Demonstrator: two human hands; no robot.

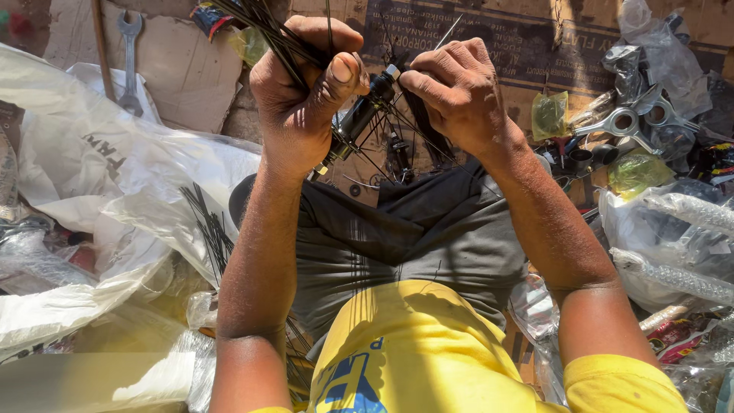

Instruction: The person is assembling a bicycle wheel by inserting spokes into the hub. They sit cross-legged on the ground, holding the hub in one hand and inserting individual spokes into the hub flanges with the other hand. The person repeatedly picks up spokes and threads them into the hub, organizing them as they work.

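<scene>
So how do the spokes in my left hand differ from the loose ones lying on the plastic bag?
The spokes in the left hand form a tight bundle, gripped in the fist and slanting up to the left. The loose spokes lie untouched on the white plastic bag, fanned apart. The held bundle sits close to the hub; the loose ones lie lower left, away from it. Both sets are thin, black and straight.

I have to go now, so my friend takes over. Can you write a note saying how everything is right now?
Left hand: fist closed around a bundle of thin black metal spokes.
Right hand: fingertips pinching at the end of the black cylindrical wheel hub, held above the lap.
Done: several spokes already fan out from the hub.
Left: the bundle in the fist, plus loose black spokes on the white plastic bag.
</scene>
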